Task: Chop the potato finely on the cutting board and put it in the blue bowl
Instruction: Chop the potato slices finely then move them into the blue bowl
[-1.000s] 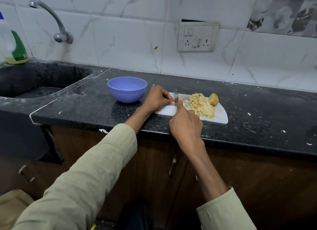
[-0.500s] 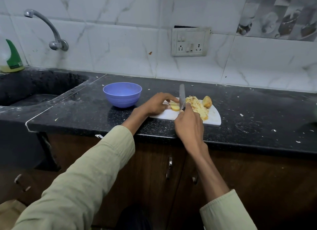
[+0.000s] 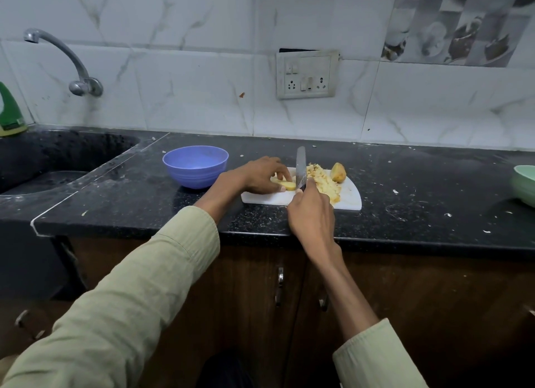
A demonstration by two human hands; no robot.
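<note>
Blue plastic, the bowl [image 3: 195, 166] sits left of centre on the black counter [image 3: 419, 185], just beside the white cutting board [image 3: 351, 198]; my left hand [image 3: 257, 175] curls over a potato slice [image 3: 285, 184], fingertips pinning it to the board; my right hand [image 3: 312, 214] is wrapped round the knife [image 3: 300, 167], its blade upright against the slice; right of it lie the chopped potato pile [image 3: 324, 182] and an uncut potato chunk [image 3: 338, 172], both on the board.
</note>
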